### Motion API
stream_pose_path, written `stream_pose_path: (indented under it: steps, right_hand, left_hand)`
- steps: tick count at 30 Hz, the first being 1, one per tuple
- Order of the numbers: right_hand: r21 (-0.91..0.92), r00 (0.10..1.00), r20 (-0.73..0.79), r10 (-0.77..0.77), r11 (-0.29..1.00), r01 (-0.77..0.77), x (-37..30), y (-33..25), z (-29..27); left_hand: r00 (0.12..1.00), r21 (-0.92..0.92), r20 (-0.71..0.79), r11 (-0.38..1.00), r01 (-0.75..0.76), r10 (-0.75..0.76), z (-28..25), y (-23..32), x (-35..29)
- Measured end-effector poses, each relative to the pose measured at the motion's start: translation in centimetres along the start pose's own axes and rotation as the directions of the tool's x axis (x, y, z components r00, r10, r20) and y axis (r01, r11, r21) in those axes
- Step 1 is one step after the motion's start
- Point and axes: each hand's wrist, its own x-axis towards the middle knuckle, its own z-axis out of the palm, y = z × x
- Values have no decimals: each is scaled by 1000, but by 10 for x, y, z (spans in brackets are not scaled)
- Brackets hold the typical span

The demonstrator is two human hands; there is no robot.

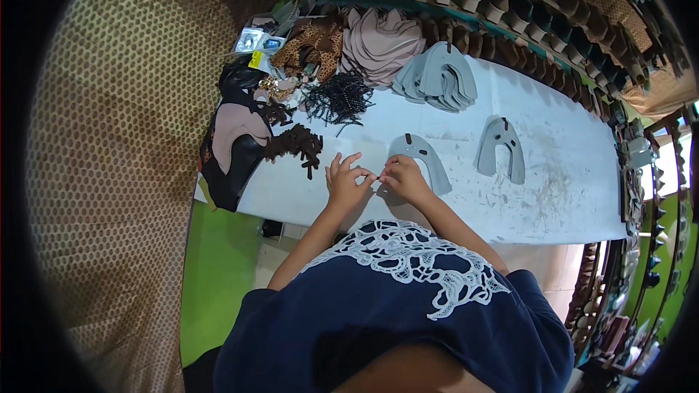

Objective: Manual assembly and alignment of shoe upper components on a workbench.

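My left hand (346, 182) and my right hand (406, 177) meet fingertip to fingertip above the front part of the white table. Each pinches with thumb and forefinger; whatever lies between the tips is too small to make out. The left hand's other fingers are raised. Just beyond and partly under my right hand lies a grey U-shaped shoe upper (435, 169), with a small dark strip at its top and a dark mark on it. A second grey shoe upper (517, 158) with a similar dark strip lies farther right. Left of my hands is a heap of short dark brown strips (297, 144).
At the back are stacked grey uppers (444, 76), folded pink pieces (380, 40), leopard-print pieces (314, 44) and a tangle of black strips (338, 100). Black and pink pieces (237, 135) hang over the left edge. Shoe lasts (495, 4) line the racks behind; a patterned curtain (124, 175) hangs left.
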Motion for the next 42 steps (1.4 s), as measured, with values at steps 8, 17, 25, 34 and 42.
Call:
stream_pose_path:
  steps: [8,17,25,34,42]
  right_hand:
    - [34,1000,-24,13,999,-12,-16,13,-27]
    - [121,998,61,26,992,-33,-32,46,-38]
    - [110,999,47,4,994,-9,-31,53,-46]
    - [-28,996,-9,85,996,-85,-18,70,-47]
    - [-133,990,-134,35,990,-53,-28,89,-52]
  left_hand:
    - [999,20,-52,1000,8,-7,26,29,-4]
    - [997,77,-52,995,67,-63,51,54,-15]
    - [990,94,2,985,144,-144,66,60,-6]
    - [991,330,-6,935,131,-136,67,44,46]
    - [980,333,-37,922,198,-197,70,50,56]
